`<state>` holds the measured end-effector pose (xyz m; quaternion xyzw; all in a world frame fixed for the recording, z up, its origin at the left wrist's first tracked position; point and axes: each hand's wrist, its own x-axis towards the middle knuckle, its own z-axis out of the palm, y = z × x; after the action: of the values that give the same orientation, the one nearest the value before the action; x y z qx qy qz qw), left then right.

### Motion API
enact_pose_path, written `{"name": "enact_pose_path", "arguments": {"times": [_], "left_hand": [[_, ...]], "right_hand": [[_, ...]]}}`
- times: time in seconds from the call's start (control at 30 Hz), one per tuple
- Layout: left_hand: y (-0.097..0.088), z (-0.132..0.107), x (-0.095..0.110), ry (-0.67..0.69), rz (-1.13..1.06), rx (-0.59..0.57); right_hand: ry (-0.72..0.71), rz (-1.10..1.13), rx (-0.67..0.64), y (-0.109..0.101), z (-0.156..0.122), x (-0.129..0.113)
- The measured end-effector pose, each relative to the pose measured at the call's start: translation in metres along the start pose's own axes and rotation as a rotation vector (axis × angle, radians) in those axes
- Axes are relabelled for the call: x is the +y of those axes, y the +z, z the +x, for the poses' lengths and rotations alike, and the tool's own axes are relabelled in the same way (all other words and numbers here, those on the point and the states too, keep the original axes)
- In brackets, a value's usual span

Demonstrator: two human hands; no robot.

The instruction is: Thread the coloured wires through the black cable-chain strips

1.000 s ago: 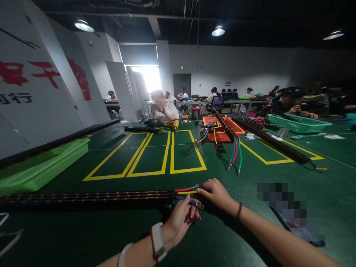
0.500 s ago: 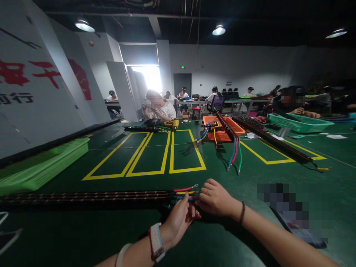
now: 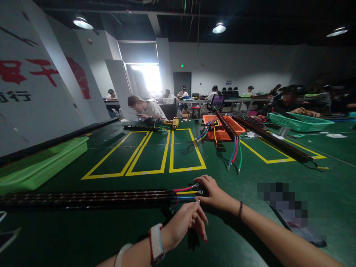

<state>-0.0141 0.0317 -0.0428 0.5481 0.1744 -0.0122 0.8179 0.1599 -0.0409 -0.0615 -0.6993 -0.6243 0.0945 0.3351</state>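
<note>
A long dark cable harness (image 3: 111,196) with brown strips lies across the table's near left. From its right end come a red lead (image 3: 183,188), a yellow lead (image 3: 187,193) and a blue lead (image 3: 185,197); metal ring lugs show on the red and yellow ones. My right hand (image 3: 215,194) curves around these lead ends, thumb and fingers apart. Its thumb is by the blue lead's tip, which is hidden. Just below, my left hand (image 3: 186,224) has its fingers loosely spread and hanging down, its thumb near the right thumb. Nothing shows held in it.
A green basket (image 3: 61,157) stands at left. Yellow taped rectangles (image 3: 146,172) mark the table. Beyond are an orange basket (image 3: 222,136) with another harness (image 3: 226,126), a yellow tool (image 3: 175,123) and a teal basket (image 3: 302,124). A pixelated flat object (image 3: 299,222) lies at right. Co-workers sit behind.
Both hands have opened from their closed grip at the lead ends. My left hand has dropped slightly away, so the lugs now show. A co-worker across the table has leaned left.
</note>
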Motion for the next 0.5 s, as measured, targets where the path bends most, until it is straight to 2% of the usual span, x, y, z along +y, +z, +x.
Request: {"name": "enact_pose_path", "arguments": {"times": [0.2,0.5], "left_hand": [[-0.001,0.003,-0.004,0.01,0.019,-0.037],[-0.001,0.003,-0.003,0.003,-0.003,-0.06]], "right_hand": [[-0.054,0.058,-0.009,-0.003,0.003,-0.01],[0.017,-0.003,-0.013,0.019,0.016,-0.014]]}}
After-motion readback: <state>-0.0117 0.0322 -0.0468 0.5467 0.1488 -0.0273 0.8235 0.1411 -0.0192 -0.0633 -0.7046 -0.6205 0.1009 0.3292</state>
